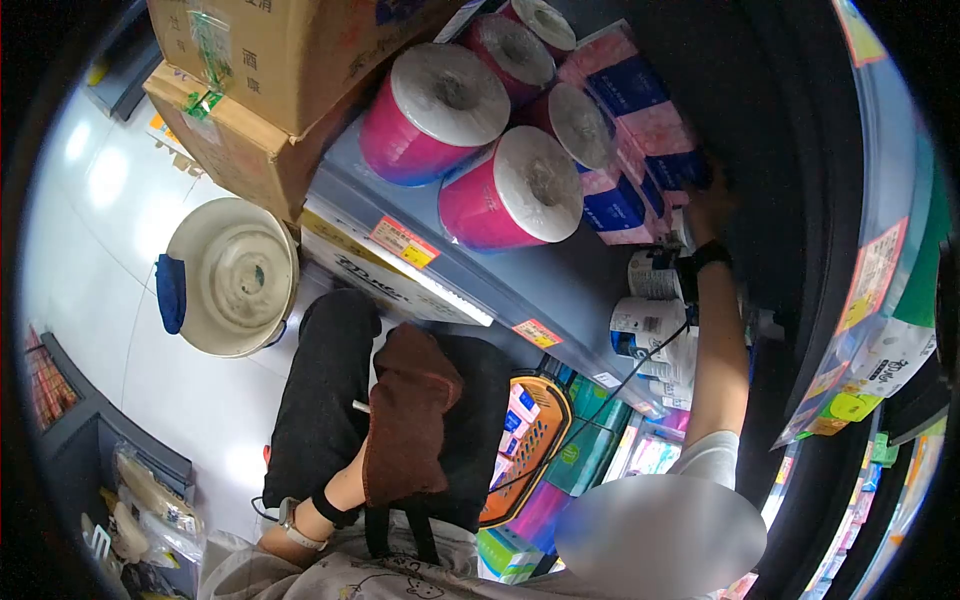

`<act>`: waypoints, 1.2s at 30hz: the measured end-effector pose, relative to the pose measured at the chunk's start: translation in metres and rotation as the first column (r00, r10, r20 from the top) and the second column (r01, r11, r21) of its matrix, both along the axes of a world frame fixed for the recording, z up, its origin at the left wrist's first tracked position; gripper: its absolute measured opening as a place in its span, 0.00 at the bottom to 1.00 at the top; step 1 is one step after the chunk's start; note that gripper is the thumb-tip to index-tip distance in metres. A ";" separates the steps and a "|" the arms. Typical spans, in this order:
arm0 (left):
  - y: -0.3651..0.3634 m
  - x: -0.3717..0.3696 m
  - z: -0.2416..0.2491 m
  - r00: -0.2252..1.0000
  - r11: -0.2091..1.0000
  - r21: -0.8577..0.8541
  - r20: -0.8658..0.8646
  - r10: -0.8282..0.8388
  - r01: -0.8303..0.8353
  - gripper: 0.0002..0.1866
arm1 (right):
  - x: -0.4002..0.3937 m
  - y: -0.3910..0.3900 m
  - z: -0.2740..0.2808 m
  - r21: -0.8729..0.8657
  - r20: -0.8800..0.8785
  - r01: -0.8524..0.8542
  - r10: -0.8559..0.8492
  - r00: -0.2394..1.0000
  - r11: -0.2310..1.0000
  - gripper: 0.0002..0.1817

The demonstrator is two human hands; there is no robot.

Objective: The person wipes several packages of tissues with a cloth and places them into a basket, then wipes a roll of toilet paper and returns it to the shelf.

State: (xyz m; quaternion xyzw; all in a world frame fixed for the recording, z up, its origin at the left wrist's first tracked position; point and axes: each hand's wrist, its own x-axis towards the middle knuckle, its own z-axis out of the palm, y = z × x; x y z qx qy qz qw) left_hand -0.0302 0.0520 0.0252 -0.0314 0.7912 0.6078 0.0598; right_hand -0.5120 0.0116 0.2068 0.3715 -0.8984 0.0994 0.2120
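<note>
A brown cloth covers my left hand above my knees, bunched around it so the fingers are hidden. My right arm reaches deep over a grey shelf. At its end, my right hand is in shadow beside pink-and-blue tissue packs, its fingers too dark to make out. Just below that wrist stand white-and-dark rolls in wrappers. Large pink-wrapped paper rolls stand upright nearer the shelf's front edge.
Stacked cardboard boxes rise at the upper left. A white bucket with a blue cloth over its rim stands on the floor. An orange basket holds small packs beside my legs. Another shelf edge curves along the right.
</note>
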 end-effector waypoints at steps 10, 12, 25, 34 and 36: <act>-0.007 -0.005 0.006 0.978 0.980 -0.009 -0.058 0.200 -0.201 0.13 | -0.004 0.007 0.003 -0.339 0.321 -0.214 0.326 0.889 0.916 0.44; -0.001 0.000 0.000 0.985 0.983 -0.085 -0.070 0.158 -0.164 0.13 | -0.013 0.013 0.004 -0.318 0.297 -0.248 0.345 0.890 0.915 0.44; -0.004 0.002 0.103 0.972 0.858 -0.460 -0.163 0.170 -0.227 0.27 | 0.103 0.102 0.020 -0.230 0.345 -0.343 0.406 0.847 0.911 0.26; 0.022 0.023 0.098 0.967 0.953 -0.169 -0.032 0.251 -0.253 0.17 | 0.252 0.325 -0.054 -0.404 0.862 0.180 0.307 0.402 0.897 0.18; 0.027 0.021 0.107 0.924 0.977 -0.019 0.321 0.207 -0.212 0.15 | 0.270 0.392 -0.110 -0.278 0.943 0.421 0.163 0.289 0.863 0.18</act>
